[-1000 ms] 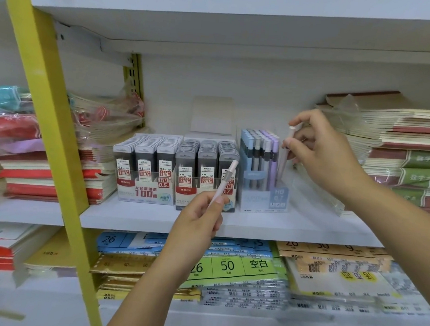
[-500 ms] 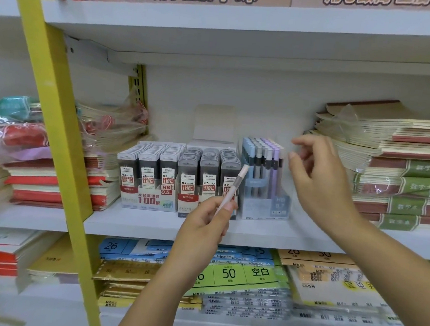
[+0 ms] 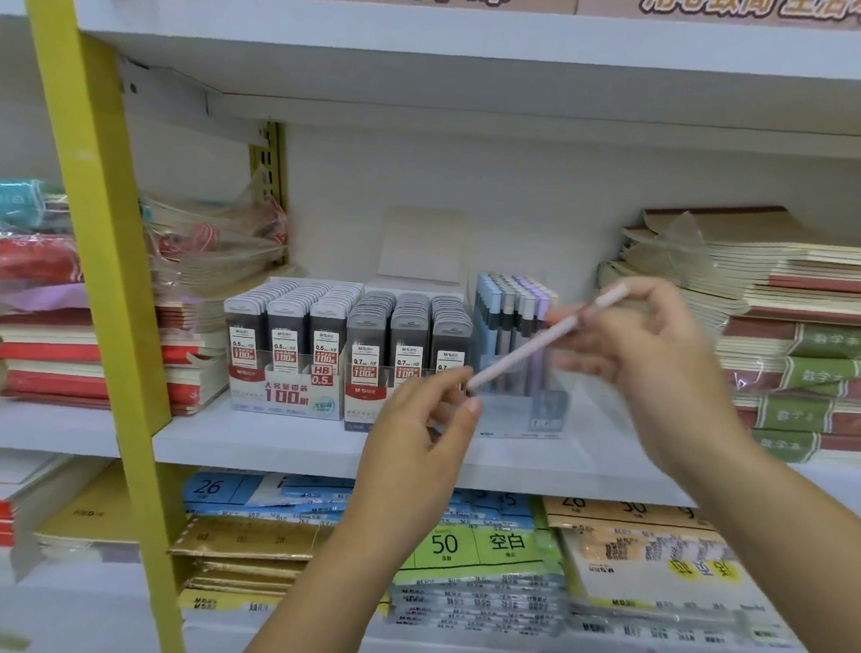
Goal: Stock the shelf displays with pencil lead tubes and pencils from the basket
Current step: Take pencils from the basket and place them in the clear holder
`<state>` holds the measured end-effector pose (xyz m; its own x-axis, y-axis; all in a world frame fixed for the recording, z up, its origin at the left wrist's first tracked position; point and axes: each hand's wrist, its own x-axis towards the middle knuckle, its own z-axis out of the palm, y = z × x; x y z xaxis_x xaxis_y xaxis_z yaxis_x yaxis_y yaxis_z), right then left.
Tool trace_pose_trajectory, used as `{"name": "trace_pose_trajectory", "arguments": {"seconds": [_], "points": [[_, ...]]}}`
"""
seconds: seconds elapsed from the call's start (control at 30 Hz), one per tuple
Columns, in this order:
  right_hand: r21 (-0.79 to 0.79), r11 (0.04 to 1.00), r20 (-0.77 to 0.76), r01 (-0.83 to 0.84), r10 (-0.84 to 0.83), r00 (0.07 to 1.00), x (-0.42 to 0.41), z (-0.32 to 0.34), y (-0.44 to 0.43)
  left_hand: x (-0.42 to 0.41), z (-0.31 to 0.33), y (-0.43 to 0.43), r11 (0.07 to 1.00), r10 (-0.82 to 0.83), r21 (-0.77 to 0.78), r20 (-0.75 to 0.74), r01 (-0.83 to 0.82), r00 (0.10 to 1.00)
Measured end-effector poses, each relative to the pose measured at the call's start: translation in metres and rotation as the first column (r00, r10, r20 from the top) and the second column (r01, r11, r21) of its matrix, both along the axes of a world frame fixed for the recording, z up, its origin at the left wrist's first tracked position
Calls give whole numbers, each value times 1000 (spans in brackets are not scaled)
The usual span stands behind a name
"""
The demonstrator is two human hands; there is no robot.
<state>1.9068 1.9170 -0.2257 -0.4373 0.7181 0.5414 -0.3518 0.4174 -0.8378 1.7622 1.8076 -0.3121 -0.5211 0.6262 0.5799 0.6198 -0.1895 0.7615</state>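
Note:
A pale pink mechanical pencil (image 3: 529, 352) slants up to the right in front of the middle shelf. My left hand (image 3: 420, 433) pinches its lower tip between thumb and index finger. My right hand (image 3: 647, 359), blurred by motion, holds its upper part with curled fingers. Behind the pencil stands a clear pencil display (image 3: 509, 312) filled with blue, grey and purple pencils. To its left are two display boxes of lead tubes, the 0.5 box (image 3: 288, 346) and the 0.7 box (image 3: 407, 340), both packed in rows. No basket is in view.
A yellow ladder rail (image 3: 91, 227) crosses the left side. Stacked notebooks (image 3: 802, 355) fill the shelf's right end, and wrapped notebooks (image 3: 59, 307) the left. Paper packs (image 3: 477, 551) lie on the lower shelf. The white shelf edge (image 3: 305, 450) runs below my hands.
My right hand has come down from the pencil display and taken the upper part of the pencil. The pencil has tilted toward the right. The camera has tipped up.

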Motion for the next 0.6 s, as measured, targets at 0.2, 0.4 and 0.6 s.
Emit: {"name": "trace_pose_trajectory", "arguments": {"seconds": [0.2, 0.4, 0.6], "points": [[480, 840, 27, 252, -301, 953, 16, 21, 21, -13, -8, 4, 935, 327, 88, -588, -343, 740], [603, 790, 355, 112, -391, 849, 5, 8, 33, -22, -20, 10, 926, 247, -42, -683, -375, 687], [605, 786, 350, 127, -406, 844, 3, 6, 33, -26, -23, 10, 927, 230, -57, -692, -370, 684]]}}
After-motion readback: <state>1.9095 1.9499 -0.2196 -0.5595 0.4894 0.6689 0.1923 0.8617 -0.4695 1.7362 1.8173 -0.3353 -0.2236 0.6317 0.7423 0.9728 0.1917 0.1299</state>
